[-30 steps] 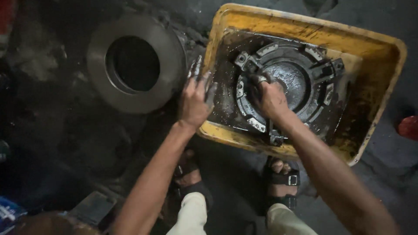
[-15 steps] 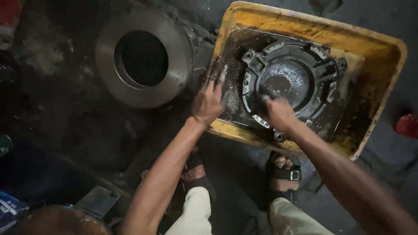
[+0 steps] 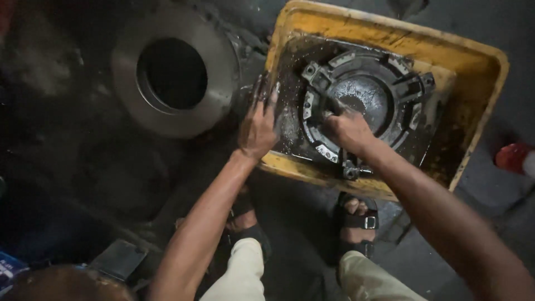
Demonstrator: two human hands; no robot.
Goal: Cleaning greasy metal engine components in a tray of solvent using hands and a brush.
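Dark, oil-stained workshop floor (image 3: 100, 184) fills the scene below us, and everything we handle sits directly on it. Largest is the yellow plastic tub (image 3: 390, 33), its rim grimy and its bottom slick with black liquid, set toward the upper right of the floor. Just beside the tub's left wall stands a grey steel ring (image 3: 173, 72) with a wide dark bore, lying flat and apart from our hands. Inside the tub, filling most of its bottom, lies the round clutch pressure plate (image 3: 384, 72), a dark metal disc with pale lugs spaced around its edge, wet all over. One bolted lug of it reaches the tub's near rim.

Our right hand (image 3: 348, 131) is clenched and pressed onto the near left part of the plate's face; something seems gripped inside the fist, but we cannot tell what it is. Our left hand (image 3: 257, 125) is released, fingers spread and blackened, resting flat on the near left corner of the tub, over its rim and touching the wet bottom beside the plate.

Below the tub's near edge we see our two sandalled feet (image 3: 356, 220) and pale trouser legs (image 3: 245, 276). A small red object (image 3: 510, 156) lies at the far right edge of the floor, well apart from the tub.
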